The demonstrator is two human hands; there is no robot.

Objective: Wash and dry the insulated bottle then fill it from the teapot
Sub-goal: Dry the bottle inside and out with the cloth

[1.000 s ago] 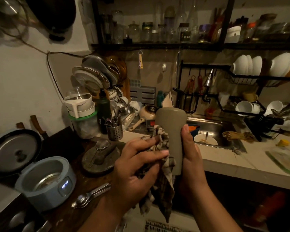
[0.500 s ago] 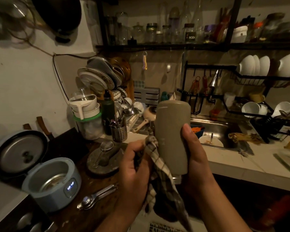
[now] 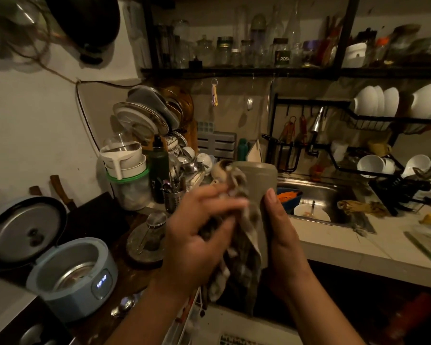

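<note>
The grey insulated bottle (image 3: 260, 180) is held bottom end up in front of me, over the counter's edge. My right hand (image 3: 283, 235) grips its right side, thumb along the wall. My left hand (image 3: 197, 235) grips a checked cloth (image 3: 244, 247) and presses it against the bottle's left side; the cloth drapes up to the bottle's top end and hangs down below my hands. The hand and cloth are blurred. A rounded teapot (image 3: 219, 168) with a dark lid shows partly behind the bottle, on the counter by the sink.
A steel sink (image 3: 334, 195) holds a blue bowl and a white bowl. Left stands an open blue rice cooker (image 3: 72, 275), a cutlery holder (image 3: 173, 197) and a crowded dish rack. A black rack with white bowls and cups hangs over the right counter.
My left hand has moved the cloth up along the bottle's left side, reaching its top end. My right hand keeps the same hold; the bottle stays about where it was.
</note>
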